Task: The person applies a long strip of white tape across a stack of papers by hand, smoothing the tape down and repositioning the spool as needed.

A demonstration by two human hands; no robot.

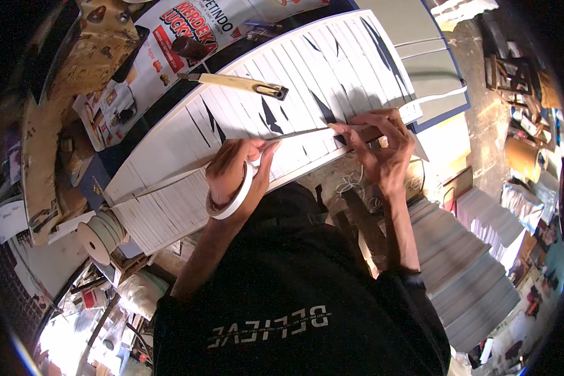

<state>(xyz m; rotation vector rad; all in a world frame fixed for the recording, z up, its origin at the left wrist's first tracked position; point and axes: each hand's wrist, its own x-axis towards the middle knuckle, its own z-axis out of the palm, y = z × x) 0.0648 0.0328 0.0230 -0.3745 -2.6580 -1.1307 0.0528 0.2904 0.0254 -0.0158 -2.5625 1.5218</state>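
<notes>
Between my two hands a thin pale strip (302, 132) is stretched over a long white board of narrow rows (244, 119) with dark, jagged gaps. My left hand (235, 164) pinches the strip's left part between thumb and finger. A narrow white tape roll (237, 199) hangs around that same hand near the wrist. At the strip's right part, my right hand (385, 141) has thumb and forefinger pinched together, the other fingers curled. Beyond my hands lies a cutter knife with a yellowish handle (235, 83), across the white rows.
A spool of greyish ribbon (100, 237) stands at the board's left end. A printed banner sheet (163, 56) covers the far left, with a dark round object (190, 47) on it. Grey-green boards (429, 69) lie at the far right. Stacks of grey sheets (460, 276) stand right of me.
</notes>
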